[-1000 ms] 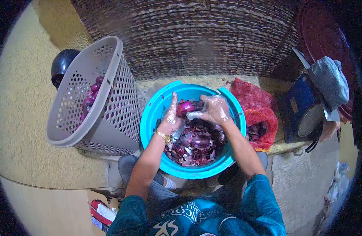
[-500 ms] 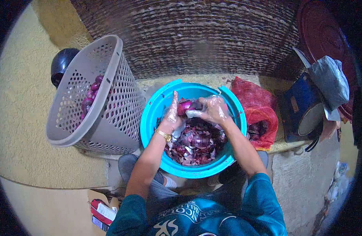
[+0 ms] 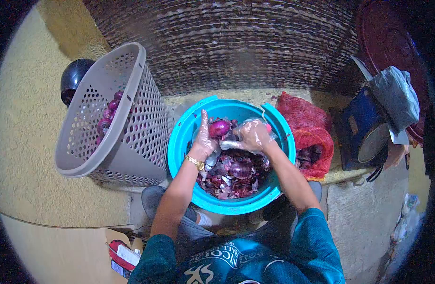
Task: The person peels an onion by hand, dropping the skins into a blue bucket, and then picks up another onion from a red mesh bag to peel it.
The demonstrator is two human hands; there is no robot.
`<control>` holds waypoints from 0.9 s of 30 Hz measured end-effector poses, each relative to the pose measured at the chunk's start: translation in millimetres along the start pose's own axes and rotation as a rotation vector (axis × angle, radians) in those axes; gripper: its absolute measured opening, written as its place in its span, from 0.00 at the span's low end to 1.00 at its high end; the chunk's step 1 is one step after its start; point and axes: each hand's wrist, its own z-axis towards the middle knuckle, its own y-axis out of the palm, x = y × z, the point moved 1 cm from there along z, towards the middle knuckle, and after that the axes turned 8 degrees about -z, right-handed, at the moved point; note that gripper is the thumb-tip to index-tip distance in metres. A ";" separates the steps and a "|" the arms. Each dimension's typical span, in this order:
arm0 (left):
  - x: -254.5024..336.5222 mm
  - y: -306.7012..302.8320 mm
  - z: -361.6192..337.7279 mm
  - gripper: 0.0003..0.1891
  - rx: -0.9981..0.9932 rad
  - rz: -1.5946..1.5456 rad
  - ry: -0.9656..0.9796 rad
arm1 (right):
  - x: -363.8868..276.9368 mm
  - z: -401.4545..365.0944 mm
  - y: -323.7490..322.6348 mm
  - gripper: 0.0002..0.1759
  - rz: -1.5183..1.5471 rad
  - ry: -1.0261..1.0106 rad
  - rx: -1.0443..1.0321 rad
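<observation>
A shiny purple red onion (image 3: pixel 219 128) rests in my left hand (image 3: pixel 205 139), which wears a clear plastic glove and has its fingers stretched up along the onion's side. Close by on the right, my gloved right hand (image 3: pixel 253 134) is curled closed, its thumb pointing toward the onion. A small pink bit (image 3: pixel 268 128) shows at its far edge; what it belongs to is hidden. Both hands are over a turquoise basin (image 3: pixel 236 207) holding loose onion skins (image 3: pixel 227 187) and another red onion (image 3: pixel 240 169).
Left of the basin, a grey perforated basket (image 3: pixel 146 123) leans tilted, with several red onions (image 3: pixel 104 124) inside. A red mesh sack (image 3: pixel 305 113) of onions lies to the right. Beyond it are a blue scale-like object (image 3: pixel 361 123) and a grey plastic bag (image 3: pixel 396 97).
The onion has turned and moved slightly left, showing a smoother, brighter purple side. My right hand has drawn a little away from it and curled more tightly.
</observation>
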 end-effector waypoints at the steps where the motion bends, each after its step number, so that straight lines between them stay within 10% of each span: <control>1: -0.3 3.2 -3.1 0.46 0.021 -0.026 -0.010 | -1.2 -0.1 -0.2 0.38 0.014 0.000 -0.060; 13: 2.4 -0.4 -0.1 0.41 -0.017 -0.092 -0.049 | -0.3 0.2 2.0 0.43 -0.080 -0.048 -0.241; 16: 2.7 -1.7 2.6 0.39 -0.066 -0.069 -0.078 | 0.6 -3.1 -5.8 0.39 0.062 0.186 0.146; 27: -4.1 12.8 -7.3 0.34 -0.100 0.028 -0.118 | -1.4 -2.8 -4.2 0.36 0.052 0.158 0.339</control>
